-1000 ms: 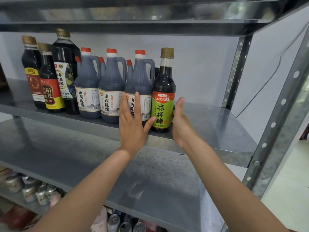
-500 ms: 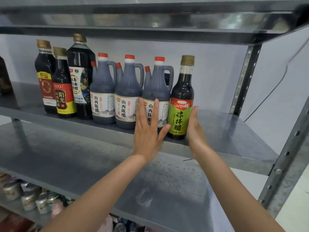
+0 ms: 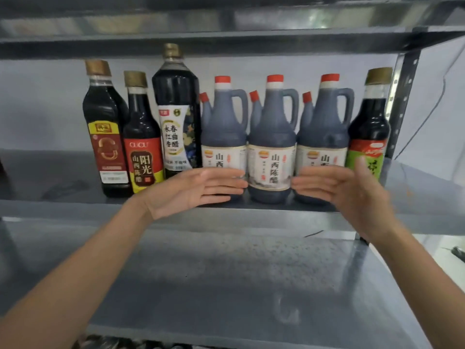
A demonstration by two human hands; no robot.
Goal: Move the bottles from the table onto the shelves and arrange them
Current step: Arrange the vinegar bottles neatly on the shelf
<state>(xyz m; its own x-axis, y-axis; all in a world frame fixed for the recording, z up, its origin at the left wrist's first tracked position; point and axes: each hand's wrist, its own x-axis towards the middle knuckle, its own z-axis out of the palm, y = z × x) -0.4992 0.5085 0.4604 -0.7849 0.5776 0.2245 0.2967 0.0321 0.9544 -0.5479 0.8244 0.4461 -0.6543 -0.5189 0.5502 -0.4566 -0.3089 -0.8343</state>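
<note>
Seven bottles stand upright in one row along the front of the shelf (image 3: pixel 415 197), long axes vertical, row running left to right. Three are handled jugs with red caps.

Left hand (image 3: pixel 191 190) is released, fingers straight and pointing right, palm up and inward, low in front of the left jug (image 3: pixel 224 127). Right hand (image 3: pixel 352 190) is also released, fingers straight and pointing left, in front of the right jug (image 3: pixel 324 129) and the green-label bottle (image 3: pixel 367 127). Neither holds anything. Motion blur makes it impossible to tell whether they touch the jugs.

The middle jug (image 3: pixel 271 137) sits straight ahead in the gap between the two sets of fingertips, both hands about equally near. Likely squaring up the row, so any push goes inward from both sides. More jugs stand behind. The table is out of view.
</note>
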